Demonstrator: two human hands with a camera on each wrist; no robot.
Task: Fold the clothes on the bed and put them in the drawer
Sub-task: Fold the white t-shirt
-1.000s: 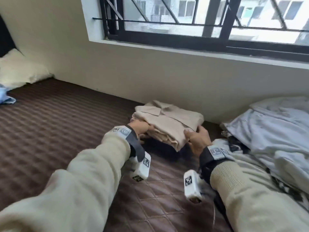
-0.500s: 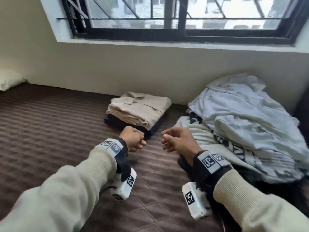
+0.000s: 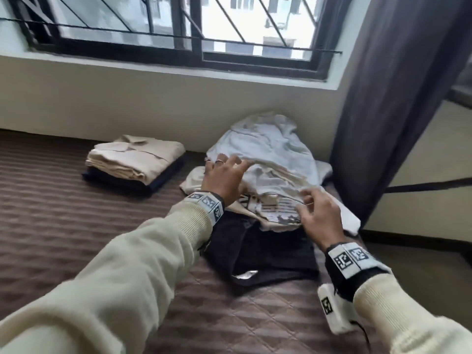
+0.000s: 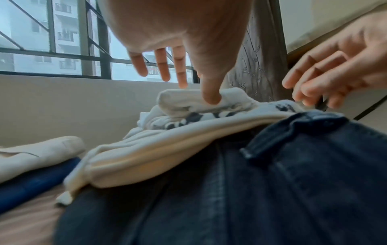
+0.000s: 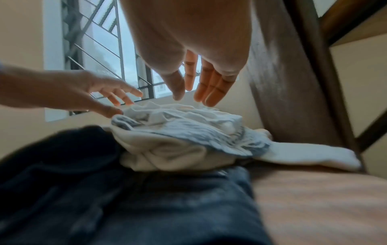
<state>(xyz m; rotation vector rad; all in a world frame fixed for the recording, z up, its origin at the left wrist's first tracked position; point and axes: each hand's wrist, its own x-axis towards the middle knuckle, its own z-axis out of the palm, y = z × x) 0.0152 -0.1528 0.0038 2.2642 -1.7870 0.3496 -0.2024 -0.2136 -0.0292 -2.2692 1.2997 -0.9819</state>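
A heap of unfolded clothes lies on the bed by the wall: a pale white garment (image 3: 270, 146) on top, a cream shirt with dark print (image 3: 275, 208) under it, and dark jeans (image 3: 265, 251) nearest me. My left hand (image 3: 224, 172) hovers open over the heap's left side, its thumb (image 4: 211, 97) touching the white cloth (image 4: 188, 101). To the right, my right hand (image 3: 319, 213) is open just above the printed shirt, fingers spread and holding nothing. The jeans (image 5: 125, 199) fill the lower part of both wrist views. A folded beige shirt (image 3: 138, 157) rests on a folded navy garment (image 3: 158, 182) at the left.
The brown quilted bedspread (image 3: 63, 213) stretches left and toward me. A cream wall (image 3: 127, 103) and barred window (image 3: 178, 34) run behind the clothes. A dark curtain (image 3: 388, 98) hangs at the right, close to the heap.
Both hands let go of the folded beige stack, drew back loosely curled, then moved right and opened over the unfolded heap. My view turned right, bringing the curtain in.
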